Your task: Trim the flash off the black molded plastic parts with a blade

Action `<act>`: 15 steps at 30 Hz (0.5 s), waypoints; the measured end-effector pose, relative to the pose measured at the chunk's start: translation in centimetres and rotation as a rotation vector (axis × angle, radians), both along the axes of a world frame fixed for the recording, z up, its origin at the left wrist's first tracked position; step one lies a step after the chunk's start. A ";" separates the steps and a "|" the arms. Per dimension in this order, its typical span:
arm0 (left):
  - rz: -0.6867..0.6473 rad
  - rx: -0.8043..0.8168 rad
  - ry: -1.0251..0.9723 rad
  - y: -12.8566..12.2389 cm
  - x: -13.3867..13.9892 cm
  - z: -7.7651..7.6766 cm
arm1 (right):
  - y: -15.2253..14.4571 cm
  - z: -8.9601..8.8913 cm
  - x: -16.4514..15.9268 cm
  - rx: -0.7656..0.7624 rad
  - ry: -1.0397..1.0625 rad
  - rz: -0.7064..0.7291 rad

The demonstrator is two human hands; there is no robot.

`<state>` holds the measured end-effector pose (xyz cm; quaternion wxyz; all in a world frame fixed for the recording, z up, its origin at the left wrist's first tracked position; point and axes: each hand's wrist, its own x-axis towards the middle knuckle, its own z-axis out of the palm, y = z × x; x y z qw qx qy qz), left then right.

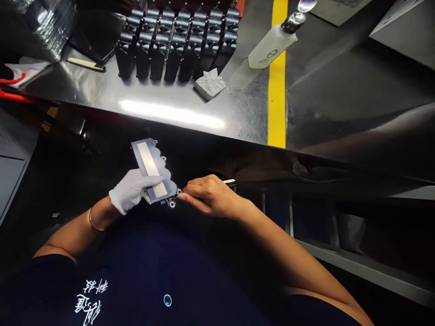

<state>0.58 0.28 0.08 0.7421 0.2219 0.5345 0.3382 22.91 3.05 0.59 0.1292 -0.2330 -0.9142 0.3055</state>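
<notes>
My left hand [134,188], in a white glove, is closed around the lower part of a grey metal casting [162,165]. The casting has a scalloped right edge, small ring-shaped lugs and a pale flat strip down its face; the gloved thumb lies across that strip. My bare right hand [212,195] is closed on a slim tool with a cream handle [229,182], whose end sticks out behind the knuckles. Its working end is too small to make out. The fingertips of that hand are right beside the lugs at the casting's lower right corner.
A steel bench [163,99] lies ahead, carrying rows of dark castings [176,45], a folded white cloth [210,84], a translucent bottle [272,47] and another cream-handled tool [84,63]. Yellow tape [277,90] crosses it. Stacked plastic trays [54,27] stand at far left.
</notes>
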 end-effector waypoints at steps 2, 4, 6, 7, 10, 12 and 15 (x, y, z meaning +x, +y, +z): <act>0.023 0.005 -0.021 -0.1 0.1 -0.1 | -0.1 0.0 0.2 -0.032 0.012 0.037; 0.030 0.011 -0.040 -0.1 0.1 0.0 | -0.3 0.1 0.3 -0.038 0.033 0.044; 0.020 -0.021 -0.064 0.1 0.2 0.1 | -0.4 0.3 0.4 -0.034 0.084 0.025; 0.013 -0.045 -0.082 0.2 0.2 0.2 | -0.4 0.3 0.4 -0.023 0.126 0.000; 0.016 -0.124 -0.156 0.8 0.2 0.6 | -0.4 0.3 0.3 0.103 0.262 -0.134; 0.010 -0.206 -0.224 1.2 0.1 0.6 | -0.5 0.1 0.0 0.214 0.267 -0.158; -0.068 -0.295 -0.306 1.7 -0.3 0.4 | -0.2 -0.2 -0.6 0.294 0.271 -0.084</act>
